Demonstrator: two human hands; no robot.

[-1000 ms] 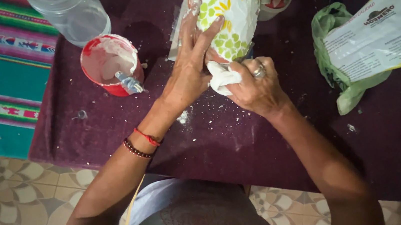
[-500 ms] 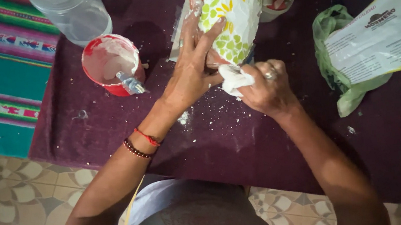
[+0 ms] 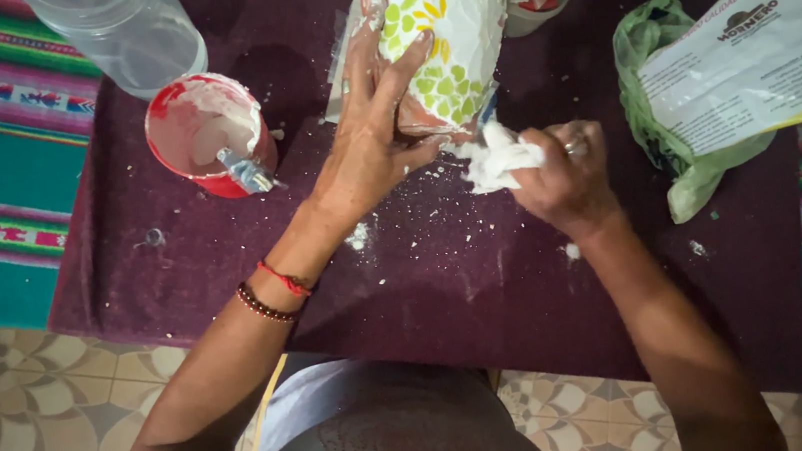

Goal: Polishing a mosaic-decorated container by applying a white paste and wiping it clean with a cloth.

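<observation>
Pot: a mosaic pot (image 3: 444, 24) with green tiles is laid on the purple cloth (image 3: 448, 281), at the far middle.
Left hand (image 3: 375, 133): fingers are spread flat on the pot.
Right hand (image 3: 567, 176): a white rag (image 3: 497, 156) is gripped and pressed at the pot's near end.
Left side: a red cup (image 3: 208, 137) is seen.

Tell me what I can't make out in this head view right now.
- Mosaic pot: its top is cut off by the upper frame edge; its near left side is hidden under the left hand.
- White rag: partly buried in the right hand.
- Red cup: white paste hides the small tool's tip.
- Clear jar: cut off by the top edge.
</observation>
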